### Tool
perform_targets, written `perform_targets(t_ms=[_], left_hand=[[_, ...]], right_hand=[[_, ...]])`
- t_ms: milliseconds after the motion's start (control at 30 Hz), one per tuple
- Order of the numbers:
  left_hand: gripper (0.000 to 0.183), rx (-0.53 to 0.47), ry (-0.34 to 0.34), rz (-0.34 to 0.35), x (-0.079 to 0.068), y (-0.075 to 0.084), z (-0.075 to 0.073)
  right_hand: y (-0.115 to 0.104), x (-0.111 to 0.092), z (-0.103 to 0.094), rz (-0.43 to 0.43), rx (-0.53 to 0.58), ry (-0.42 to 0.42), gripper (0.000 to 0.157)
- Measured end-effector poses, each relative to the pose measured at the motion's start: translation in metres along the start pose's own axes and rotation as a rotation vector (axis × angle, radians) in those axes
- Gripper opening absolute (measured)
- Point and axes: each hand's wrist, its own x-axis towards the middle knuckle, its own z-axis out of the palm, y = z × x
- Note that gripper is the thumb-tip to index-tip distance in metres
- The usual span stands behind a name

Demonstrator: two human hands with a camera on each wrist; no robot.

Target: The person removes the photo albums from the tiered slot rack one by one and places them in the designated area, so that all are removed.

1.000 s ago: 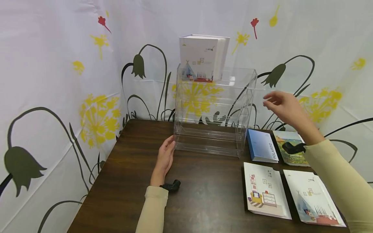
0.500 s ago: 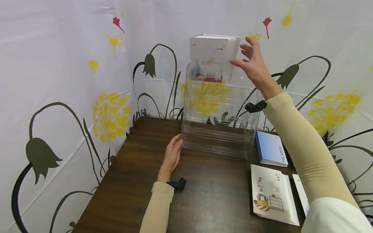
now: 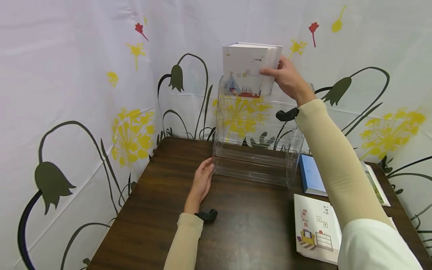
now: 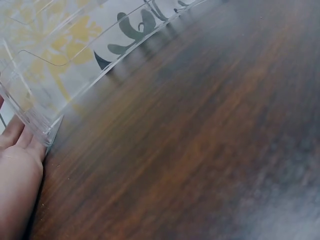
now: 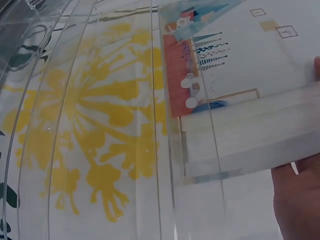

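A thick white photo album [image 3: 244, 71] with a blue tent picture stands upright in the top tier of a clear acrylic rack [image 3: 256, 175]. My right hand [image 3: 291, 80] holds the album by its right edge, thumb on the front cover and fingers behind. In the right wrist view the album [image 5: 250, 135] sits behind the rack's clear front lip, and part of the right hand [image 5: 300, 200] shows beside its pages. Low on the rack's left side, my left hand [image 3: 201, 182] rests against the panel with fairly straight fingers. The left wrist view has the left hand [image 4: 20, 175] touching the rack's bottom corner.
On the dark wooden table [image 3: 249, 225], a blue album [image 3: 311, 174] lies right of the rack. Nearer lies a white album [image 3: 315, 228] with a yellow armchair picture. A green-covered album [image 3: 376, 183] is partly hidden by my right sleeve. A flower-printed curtain [image 3: 189, 30] hangs behind.
My right hand has moved up and left from beside the rack to the album on the top tier and has taken hold of its edge. The left hand stays at the rack's side.
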Motion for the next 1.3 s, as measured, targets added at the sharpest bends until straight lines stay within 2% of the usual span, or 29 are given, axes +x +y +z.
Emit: perform_targets(t_ms=[167,300,433,667,933,1100,1300], left_hand=[[0.046,0.0,0.001,0.01,-0.003,0.0,0.002],[0.045,-0.006,0.009,0.017,-0.003,-0.001,0.003],[0.044,-0.005,0.02,0.022,-0.004,-0.002,0.006],[0.043,-0.021,0.015,0.032,-0.003,-0.004,0.011],[0.045,0.014,0.014,0.024,-0.005,-0.003,0.009],[0.044,0.006,0.031,0.021,-0.004,0.0,0.004],[0.045,0.007,0.033,0.016,-0.003,0.001,0.003]], right_hand=[[0.001,-0.002,-0.004,0.041,-0.012,0.008,0.05],[0.001,-0.003,-0.003,0.068,-0.072,0.053,0.053],[0.003,-0.005,-0.002,0.064,-0.074,0.105,0.052],[-0.002,-0.008,0.006,-0.033,0.018,0.144,0.051],[-0.02,-0.021,0.02,-0.175,0.024,0.171,0.05],[-0.027,-0.037,0.029,-0.254,-0.044,0.169,0.047],[-0.019,-0.067,0.031,-0.295,-0.25,0.174,0.044]])
